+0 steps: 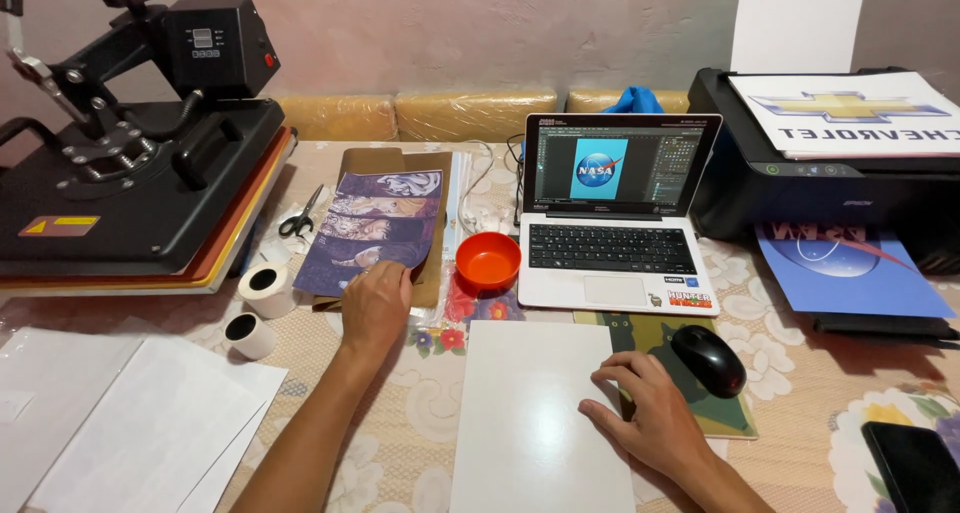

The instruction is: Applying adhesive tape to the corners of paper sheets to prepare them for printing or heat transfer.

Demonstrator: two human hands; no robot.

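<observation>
Left hand: the left hand (375, 303) is curled knuckles-up, fingers closed on the near edge of the printed sheet (372, 228).
Printed sheet: purple and blue artwork in stacked bands, lying flat on a brown board (432, 273), at 12 o'clock from the left hand and between the heat press (130, 188) and the red bowl (488, 261).
Right hand: the right hand (650, 413) lies open and flat, fingers spread, on the right edge of a blank white sheet (535, 423) and holds nothing.
Mouse: a black mouse (708, 360) sits at 1 o'clock from the right hand, on a green mat (735, 418).
Red bowl: round, at 2 o'clock from the left hand; its inside looks bare.
Printer tray: a blue printed page (850, 273) lies in the printer's (760, 188) output tray.
Tape rolls: two white rolls (258, 313) stand at 9 o'clock from the left hand.
Laptop: open laptop (615, 228) at 12 o'clock from the right hand.
</observation>
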